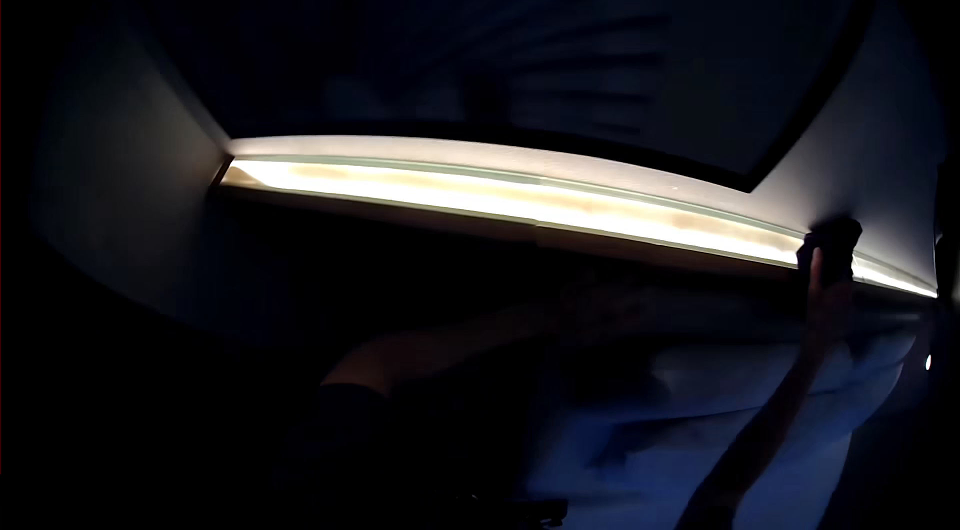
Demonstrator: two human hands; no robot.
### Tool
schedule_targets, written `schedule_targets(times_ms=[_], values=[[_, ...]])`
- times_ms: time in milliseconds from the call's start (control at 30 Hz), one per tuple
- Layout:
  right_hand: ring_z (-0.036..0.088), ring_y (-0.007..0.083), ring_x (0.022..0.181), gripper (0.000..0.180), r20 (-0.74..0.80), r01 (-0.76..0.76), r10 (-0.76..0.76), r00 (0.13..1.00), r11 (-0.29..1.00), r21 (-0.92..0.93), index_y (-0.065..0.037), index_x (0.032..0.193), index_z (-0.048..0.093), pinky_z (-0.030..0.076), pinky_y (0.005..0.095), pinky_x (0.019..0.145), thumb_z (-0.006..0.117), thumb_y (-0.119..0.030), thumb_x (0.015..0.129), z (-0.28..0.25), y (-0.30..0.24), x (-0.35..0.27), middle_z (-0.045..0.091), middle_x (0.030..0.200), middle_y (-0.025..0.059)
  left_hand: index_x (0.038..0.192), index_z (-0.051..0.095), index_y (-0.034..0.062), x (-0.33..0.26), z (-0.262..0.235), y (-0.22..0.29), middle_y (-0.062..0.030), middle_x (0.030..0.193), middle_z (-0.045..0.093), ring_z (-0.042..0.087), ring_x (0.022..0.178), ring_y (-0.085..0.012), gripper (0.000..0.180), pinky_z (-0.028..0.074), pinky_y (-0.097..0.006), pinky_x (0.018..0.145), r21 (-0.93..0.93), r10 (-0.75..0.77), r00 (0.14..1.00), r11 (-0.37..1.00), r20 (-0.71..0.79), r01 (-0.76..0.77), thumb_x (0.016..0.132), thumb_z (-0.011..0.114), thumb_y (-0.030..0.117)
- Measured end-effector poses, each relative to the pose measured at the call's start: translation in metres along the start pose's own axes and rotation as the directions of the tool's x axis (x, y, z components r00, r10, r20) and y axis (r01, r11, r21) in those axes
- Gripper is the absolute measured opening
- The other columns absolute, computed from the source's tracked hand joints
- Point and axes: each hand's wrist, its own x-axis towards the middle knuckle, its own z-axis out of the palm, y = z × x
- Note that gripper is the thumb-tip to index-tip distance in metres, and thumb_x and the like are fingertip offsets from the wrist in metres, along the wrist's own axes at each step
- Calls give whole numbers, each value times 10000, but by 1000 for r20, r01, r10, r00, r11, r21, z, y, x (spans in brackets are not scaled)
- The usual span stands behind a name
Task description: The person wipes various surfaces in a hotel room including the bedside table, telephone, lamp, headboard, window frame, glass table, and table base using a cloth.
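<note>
Bedding-like cloth (700, 430): bluish folds behind the right forearm.
Left hand (605, 308): dim below the lit ledge's middle; finger spread cannot be told.
Right hand (826, 292): fingers gripping a dark bundle (838, 232) across the ledge near its right end.
Lit ledge (480, 194): glowing corner to corner.
Dark panel (400, 50): black-edged, above the ledge.
Wall (130, 150): shadowed, left.

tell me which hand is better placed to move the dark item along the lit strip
Right, most likely: the right hand already has the dark item at the lit strip. The left hand is below it in shadow, its grip too dark to tell.
</note>
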Motion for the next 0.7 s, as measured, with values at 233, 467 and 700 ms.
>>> schedule_targets(times_ms=[233, 467, 700], values=[[656, 346, 656, 713, 270, 482, -514, 814, 857, 181, -67, 1147, 549, 538, 450, 591, 557, -648, 734, -19, -384, -177, 635, 932, 224, 1264, 507, 87, -34, -116, 14, -150, 1223, 522, 476, 1144, -272, 406, 426, -382, 923, -806, -64, 823, 171, 565, 567, 930, 410, 295], [625, 307, 899, 495, 371, 546, -841, 395, 539, 641, -20, 969, 635, 467, 451, 824, 663, -429, 691, 6, -674, -254, 654, 860, 169, 1279, 474, 78, -274, -201, 126, -138, 1110, 558, 537, 1009, -271, 403, 436, -388, 917, -738, -414, 612, -350, 674, 576, 963, 348, 292], [617, 203, 765, 420, 250, -241, -904, 347, 172, 955, 25, 962, 647, 483, 303, 775, 703, -203, 613, 40, -603, -297, 642, 781, 79, 1261, 435, 34, -373, -327, 18, -244, 1267, 419, 435, 1171, -377, 431, 355, -501, 989, 218, -740, 557, 514, -377, 830, 892, 525, 238]])
